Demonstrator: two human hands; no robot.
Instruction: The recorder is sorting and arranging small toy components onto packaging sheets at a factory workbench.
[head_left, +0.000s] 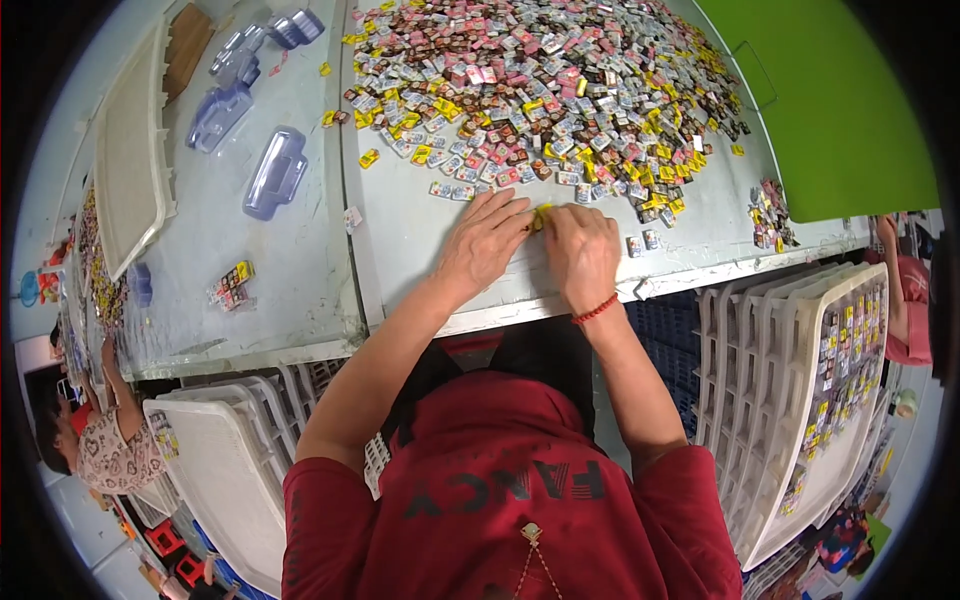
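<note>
My left hand (482,247) rests low over the table near its front edge, fingers stretched forward and lying side by side. Close to its fingertips is a small yellow packet (541,216), partly covered by fingers. My right hand (584,250), with a red bead bracelet (596,308) at the wrist, is curled, its fingertips pinching at that packet. The right palm and the left thumb are hidden. Just beyond both hands spreads a large heap of small packets (540,95) in pink, white, brown and yellow. Two loose packets (643,243) lie right of my right hand.
Clear plastic trays (275,172) and a white crate (135,150) lie on the left table. A green panel (830,110) borders the right side. Stacked white crates (770,360) stand below the table. Another person (110,440) is at far left; a person's red sleeve (908,310) shows at far right.
</note>
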